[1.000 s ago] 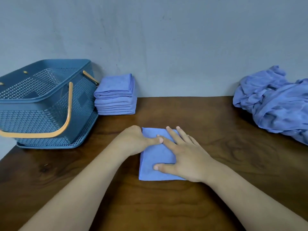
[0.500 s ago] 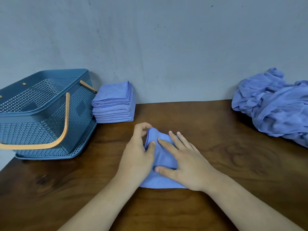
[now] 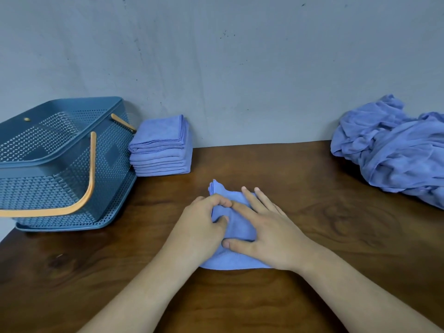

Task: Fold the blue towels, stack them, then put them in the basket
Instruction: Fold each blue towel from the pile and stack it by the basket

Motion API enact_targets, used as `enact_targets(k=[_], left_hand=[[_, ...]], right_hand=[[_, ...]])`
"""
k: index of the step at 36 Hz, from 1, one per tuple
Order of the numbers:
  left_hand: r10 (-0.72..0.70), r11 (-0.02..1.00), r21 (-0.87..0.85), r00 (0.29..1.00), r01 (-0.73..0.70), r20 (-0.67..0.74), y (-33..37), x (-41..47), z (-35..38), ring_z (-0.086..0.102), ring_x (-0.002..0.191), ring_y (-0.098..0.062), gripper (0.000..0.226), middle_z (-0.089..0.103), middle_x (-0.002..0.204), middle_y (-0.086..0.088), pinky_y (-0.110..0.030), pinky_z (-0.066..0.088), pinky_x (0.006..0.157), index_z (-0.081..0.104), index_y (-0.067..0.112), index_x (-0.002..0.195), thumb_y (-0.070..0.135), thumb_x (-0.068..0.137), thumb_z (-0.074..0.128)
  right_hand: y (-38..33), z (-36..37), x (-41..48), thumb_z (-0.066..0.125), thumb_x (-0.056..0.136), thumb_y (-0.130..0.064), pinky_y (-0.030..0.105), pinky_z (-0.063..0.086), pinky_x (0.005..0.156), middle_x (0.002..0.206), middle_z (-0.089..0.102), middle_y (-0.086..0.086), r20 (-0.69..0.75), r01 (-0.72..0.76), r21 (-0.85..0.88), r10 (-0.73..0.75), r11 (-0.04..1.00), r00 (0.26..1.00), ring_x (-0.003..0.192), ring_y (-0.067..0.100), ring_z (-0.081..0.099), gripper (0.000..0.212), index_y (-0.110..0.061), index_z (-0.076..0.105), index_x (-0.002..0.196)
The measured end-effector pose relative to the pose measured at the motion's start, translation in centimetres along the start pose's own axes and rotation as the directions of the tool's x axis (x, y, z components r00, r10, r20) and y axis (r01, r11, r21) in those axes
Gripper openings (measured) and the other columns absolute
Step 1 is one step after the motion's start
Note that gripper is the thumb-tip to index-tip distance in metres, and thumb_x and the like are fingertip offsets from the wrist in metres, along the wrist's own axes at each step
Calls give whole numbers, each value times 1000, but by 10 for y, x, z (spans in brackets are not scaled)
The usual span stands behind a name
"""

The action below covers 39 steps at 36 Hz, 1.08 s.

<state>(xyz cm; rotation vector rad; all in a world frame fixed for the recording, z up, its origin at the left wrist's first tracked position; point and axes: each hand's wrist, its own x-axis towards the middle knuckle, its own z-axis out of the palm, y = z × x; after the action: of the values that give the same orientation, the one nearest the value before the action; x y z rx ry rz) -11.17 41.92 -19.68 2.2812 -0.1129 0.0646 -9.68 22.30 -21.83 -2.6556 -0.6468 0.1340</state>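
Note:
A small folded blue towel [image 3: 236, 228] lies on the wooden table in front of me. My left hand [image 3: 201, 227] grips its left edge, fingers curled round the cloth, and the far left corner stands lifted. My right hand [image 3: 264, 231] lies flat on the towel's right half with straight fingers. A stack of folded blue towels [image 3: 161, 146] stands against the wall at the back left, beside the blue perforated basket [image 3: 60, 164] with orange handles. A heap of unfolded blue towels [image 3: 394, 147] lies at the back right.
The brown wooden table [image 3: 336, 224] runs up to a grey wall [image 3: 240, 68]. The basket sits at the table's left edge, one orange handle [image 3: 79, 203] hanging down its front side.
My left hand went from resting beside the towel to gripping its left edge and lifting the far corner. My right hand stayed pressed on the towel. The view shifted slightly downward.

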Motion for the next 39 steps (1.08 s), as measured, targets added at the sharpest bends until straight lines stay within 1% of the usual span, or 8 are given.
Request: enact_targets(k=[6, 9, 12, 14, 20, 28, 33, 39], left_hand=[[186, 978, -70, 973, -197, -140, 7, -3, 1, 54, 121, 9, 42, 54, 129, 26, 0, 36, 94, 71, 41, 125, 7, 102, 61], [252, 943, -158, 939, -293, -234, 13, -1, -9, 52, 131, 5, 42, 56, 137, 25, -4, 35, 103, 70, 36, 130, 5, 102, 63], [274, 895, -272, 917, -353, -289, 15, 2, -20, 51, 136, 2, 42, 60, 139, 18, -6, 36, 105, 71, 35, 128, 4, 102, 65], [258, 857, -370, 920, -359, -297, 12, 5, -26, 53, 138, -5, 39, 64, 138, 13, -18, 40, 112, 72, 35, 127, 6, 102, 67], [143, 699, -662, 960, -269, -239, 9, 6, -36, 61, 134, -18, 36, 69, 139, 6, -55, 45, 117, 75, 38, 123, 10, 101, 69], [188, 579, -770, 963, -269, -194, 14, 0, -40, 65, 129, -25, 33, 70, 136, -4, -45, 52, 105, 75, 26, 125, 8, 98, 69], [215, 614, -737, 958, -282, -187, 13, 0, -40, 64, 131, -25, 33, 69, 137, -4, -46, 51, 108, 76, 26, 124, 6, 100, 66], [97, 744, -629, 968, -225, -231, -3, 14, -39, 64, 128, -8, 37, 72, 132, 10, -43, 50, 114, 79, 32, 120, 2, 101, 67]], right_hand=[[-1, -1, -1, 65, 85, -80, 39, 21, 129, 173, -8, -26, -193, -18, 361, 94, 932, 977, 159, -1, -8, 88, -68, 14, 156], [-2, -11, 0, 83, 86, -53, 38, 37, 122, 164, 25, -35, -308, 40, 752, 297, 658, 904, 157, 2, 21, 85, -69, 31, 150], [-6, -21, -3, 84, 86, -27, 43, 52, 109, 161, 43, -13, -172, 94, 958, 283, 270, 944, 142, 12, 54, 76, -63, 48, 143], [-12, -24, -6, 79, 88, -12, 55, 52, 109, 155, 55, -3, -152, 134, 986, 202, 101, 968, 136, 21, 61, 73, -51, 53, 144], [-23, -24, -8, 77, 90, -10, 58, 44, 116, 147, 61, 14, -146, 156, 986, 134, -64, 980, 137, 35, 59, 61, -31, 54, 143], [-21, -19, -12, 76, 94, -13, 61, 35, 122, 161, 47, 16, -103, 76, 957, -84, -281, 991, 149, 41, 43, 59, -34, 49, 142], [-23, -23, -15, 70, 96, -2, 58, 38, 120, 154, 56, 15, -86, 76, 973, -37, -217, 996, 142, 39, 53, 47, -21, 58, 138], [-36, -26, -7, 67, 94, 8, 48, 52, 108, 137, 71, 2, -223, 199, 972, 233, 125, 947, 129, 25, 66, 48, -16, 69, 136]])
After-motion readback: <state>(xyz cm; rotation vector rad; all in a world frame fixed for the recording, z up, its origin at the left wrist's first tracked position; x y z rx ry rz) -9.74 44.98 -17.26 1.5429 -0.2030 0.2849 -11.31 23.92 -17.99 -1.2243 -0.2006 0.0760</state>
